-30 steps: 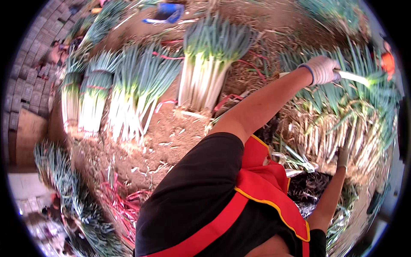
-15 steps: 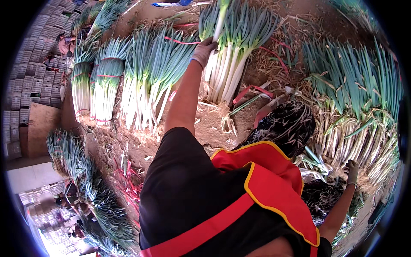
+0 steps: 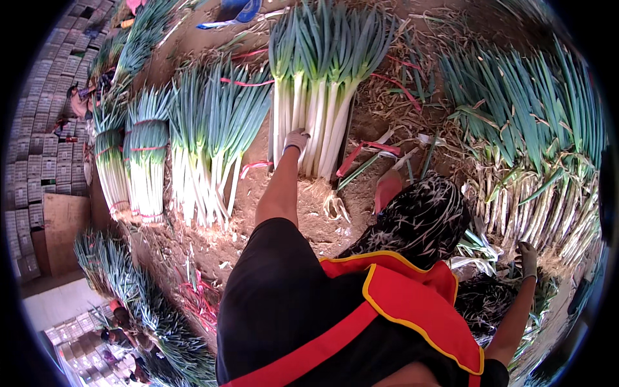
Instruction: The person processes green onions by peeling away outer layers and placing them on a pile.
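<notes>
My left hand [image 3: 296,140], in a pale glove, is closed on the white shank of a long green onion at the left front of an upright bundle of green onions [image 3: 322,103]. Its fingertips are partly hidden against the stalks. Away to the right, my gloved right hand [image 3: 527,258] has its fingers bent and apart, with nothing seen in it. It is by the root ends of a heap of untrimmed green onions [image 3: 529,187], which have dry brownish outer skins.
Left of the bundle lie more cleaned green onions [image 3: 216,142] and tied bundles [image 3: 148,155]. Red straps [image 3: 258,166] and peelings [image 3: 432,84] litter the dirt floor. Stacked crates [image 3: 51,148] stand far left. Another row of green onions [image 3: 135,290] and people [image 3: 126,329] are lower left.
My left hand has come down with a green onion, from above the bundle to its lower white stalks. The view has shifted a little. My right hand stays by the right heap.
</notes>
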`<state>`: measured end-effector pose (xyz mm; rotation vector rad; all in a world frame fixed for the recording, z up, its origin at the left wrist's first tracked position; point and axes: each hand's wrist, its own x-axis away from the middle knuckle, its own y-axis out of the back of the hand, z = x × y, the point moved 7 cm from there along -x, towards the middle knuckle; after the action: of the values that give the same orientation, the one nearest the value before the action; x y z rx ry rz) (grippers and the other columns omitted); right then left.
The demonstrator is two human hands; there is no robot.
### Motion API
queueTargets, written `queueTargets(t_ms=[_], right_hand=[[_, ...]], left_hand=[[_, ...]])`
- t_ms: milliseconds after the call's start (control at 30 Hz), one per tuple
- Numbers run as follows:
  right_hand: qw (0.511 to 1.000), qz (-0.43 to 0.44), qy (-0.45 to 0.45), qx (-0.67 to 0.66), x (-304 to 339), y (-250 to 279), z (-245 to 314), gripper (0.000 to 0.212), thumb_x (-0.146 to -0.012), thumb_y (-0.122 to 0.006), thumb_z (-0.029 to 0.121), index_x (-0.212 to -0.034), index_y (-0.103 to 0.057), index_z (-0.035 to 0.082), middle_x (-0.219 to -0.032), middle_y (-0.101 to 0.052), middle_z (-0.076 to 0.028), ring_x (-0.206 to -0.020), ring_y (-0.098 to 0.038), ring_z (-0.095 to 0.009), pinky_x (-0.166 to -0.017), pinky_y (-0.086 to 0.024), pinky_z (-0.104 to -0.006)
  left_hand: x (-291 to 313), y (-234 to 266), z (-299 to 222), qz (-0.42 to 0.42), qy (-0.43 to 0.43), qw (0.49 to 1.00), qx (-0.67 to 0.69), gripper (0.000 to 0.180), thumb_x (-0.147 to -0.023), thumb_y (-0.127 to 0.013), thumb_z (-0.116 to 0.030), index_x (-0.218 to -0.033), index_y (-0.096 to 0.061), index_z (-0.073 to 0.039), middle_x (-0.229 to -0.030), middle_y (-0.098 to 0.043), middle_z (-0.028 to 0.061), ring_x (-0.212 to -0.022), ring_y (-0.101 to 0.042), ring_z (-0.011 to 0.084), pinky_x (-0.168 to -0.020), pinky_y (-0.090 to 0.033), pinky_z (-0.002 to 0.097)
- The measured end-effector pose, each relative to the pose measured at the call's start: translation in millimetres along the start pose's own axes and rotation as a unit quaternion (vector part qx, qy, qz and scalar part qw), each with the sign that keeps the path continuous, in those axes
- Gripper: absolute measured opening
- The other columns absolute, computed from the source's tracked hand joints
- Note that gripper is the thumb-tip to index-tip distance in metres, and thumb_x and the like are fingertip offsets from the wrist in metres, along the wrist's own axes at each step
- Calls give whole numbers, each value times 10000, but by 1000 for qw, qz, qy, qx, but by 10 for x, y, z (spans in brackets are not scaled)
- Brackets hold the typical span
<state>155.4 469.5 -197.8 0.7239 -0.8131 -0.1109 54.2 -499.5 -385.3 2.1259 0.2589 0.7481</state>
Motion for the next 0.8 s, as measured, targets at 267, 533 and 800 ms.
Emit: queueTargets(t_ms=[267,533,800], right_hand=[[988,-31,84,129,217,-143,562,356,-847,-549,323,-814,-635,-20,-673,-597,-106,-612,-572,-194,-536,-467,-372],[988,-47,45,143,43,80,481,411,-869,-596,337,-1078,-635,-15,-1081,-640,-218,-985,-639,-275,-781,-534,-340],[945,-238,-3,225,-1324,379,-188,497,-841,-600,257,-1314,-498,142,-1224,-567,-209,-1069,-587,-359,-906,-493,-417]], left_hand=[[-414,-168,578,-3,-61,982,178,473,-865,-508,-247,-1304,-472,-75,-1234,-564,204,-1070,-575,316,-841,-507,386],[-468,-194,175,-34,-50,995,-75,498,-829,-570,-101,-1264,-440,104,-1249,-528,290,-1174,-502,389,-1017,-379,394],[-61,239,15,-39,24,992,-117,575,-793,-659,-246,-1259,-486,43,-1229,-549,284,-1168,-513,404,-1016,-391,420]])
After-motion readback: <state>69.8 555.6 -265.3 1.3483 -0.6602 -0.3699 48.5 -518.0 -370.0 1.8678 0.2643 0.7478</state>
